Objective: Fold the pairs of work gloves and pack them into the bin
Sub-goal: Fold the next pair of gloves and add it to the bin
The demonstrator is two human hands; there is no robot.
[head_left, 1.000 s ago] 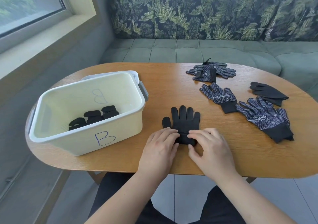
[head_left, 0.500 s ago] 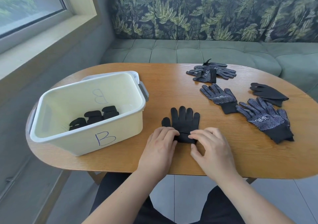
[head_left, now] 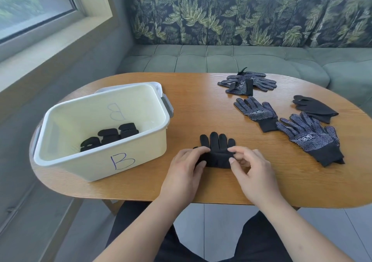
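Your left hand (head_left: 187, 167) and right hand (head_left: 249, 169) both pinch the cuff end of the black glove (head_left: 217, 143) near the front edge of the table (head_left: 201, 111). The fingers curl over the top of the fabric and the thumbs close in from the near side.

Half a second ago both hands lay flatter on that cuff, pressing it to the wood. Now the cuff has come up and is doubled toward 12 o'clock, over the glove's palm. That suggests the smoothing is over and the fold has begun. It is not finished, because the glove's fingers are uncovered, flat and spread, pointing to 12 o'clock.

The glove is plain matte black knit, soft and limp, with a thicker band where it is doubled between your hands. Whether one glove or a stacked pair lies there cannot be told.

At 9 o'clock from it stands the bin (head_left: 100, 161), marked B, already holding folded bundles (head_left: 109, 136). From 1 to 3 o'clock, well apart from your hands, dotted gloves (head_left: 255, 112) and a plain black glove (head_left: 314, 109) wait unfolded, so much of the job remains.
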